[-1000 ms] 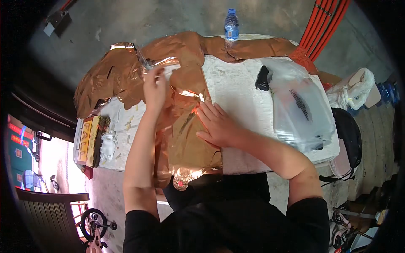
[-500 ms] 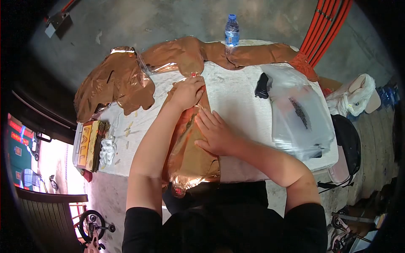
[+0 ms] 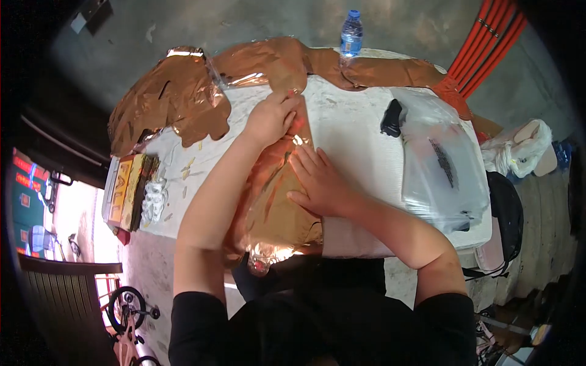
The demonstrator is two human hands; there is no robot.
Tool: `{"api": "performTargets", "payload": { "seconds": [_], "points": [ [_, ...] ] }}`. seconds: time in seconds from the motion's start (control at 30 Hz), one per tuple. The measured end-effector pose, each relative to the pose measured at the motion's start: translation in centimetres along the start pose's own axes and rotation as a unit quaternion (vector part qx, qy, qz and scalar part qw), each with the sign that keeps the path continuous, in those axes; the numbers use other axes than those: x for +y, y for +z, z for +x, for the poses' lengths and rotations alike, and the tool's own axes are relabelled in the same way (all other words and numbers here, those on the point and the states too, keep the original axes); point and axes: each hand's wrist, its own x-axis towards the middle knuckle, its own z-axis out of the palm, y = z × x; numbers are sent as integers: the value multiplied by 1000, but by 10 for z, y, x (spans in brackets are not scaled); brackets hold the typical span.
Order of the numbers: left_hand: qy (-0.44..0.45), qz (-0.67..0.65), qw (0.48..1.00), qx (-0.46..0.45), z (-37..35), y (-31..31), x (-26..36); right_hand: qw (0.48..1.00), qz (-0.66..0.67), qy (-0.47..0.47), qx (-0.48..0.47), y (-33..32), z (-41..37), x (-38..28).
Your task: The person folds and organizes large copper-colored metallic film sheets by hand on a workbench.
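Observation:
A flat, copper-coloured foil balloon point(image 3: 278, 213) lies lengthwise on the white table before me, its crinkled, shiny near end hanging over the front edge. My left hand point(image 3: 268, 120) is at its narrow far end, with bent fingers closed on the foil beside a small red spot. What the fingertips pinch is partly hidden. Lower down, my right hand point(image 3: 320, 183) rests flat on the foil's right side, fingers stretched and slightly spread. More copper foil point(image 3: 287, 64) runs along the table's back edge, and a crumpled foil piece point(image 3: 171, 100) lies at the back left.
Clear plastic bags point(image 3: 436, 174) are stacked on the right of the table, with a black object point(image 3: 392, 118) beside them. A water bottle point(image 3: 351, 33) stands at the back edge. Yellow-and-red boxes point(image 3: 129, 189) sit at the left. Orange pipes point(image 3: 488, 46) rise behind the right corner.
The camera view has shifted, so the table sits higher in the picture. Both hands stay at about the same places on the foil balloon.

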Motion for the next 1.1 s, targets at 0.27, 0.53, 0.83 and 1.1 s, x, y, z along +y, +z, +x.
{"api": "performTargets", "payload": {
  "seconds": [0.27,0.53,0.83,1.1],
  "points": [
    [-130,85,983,-93,-122,-91,43,1000,-2,-9,-28,-2,0,1],
    [-385,139,909,-81,-201,-135,97,999,7,-4,-37,-3,-1,-2],
    [-555,-150,818,-38,-239,-145,98,999,0,3,-38,-4,-1,-1],
    [-455,-291,828,149,-204,-153,140,999,2,-1,-33,-3,-1,-1]
  ]
}}
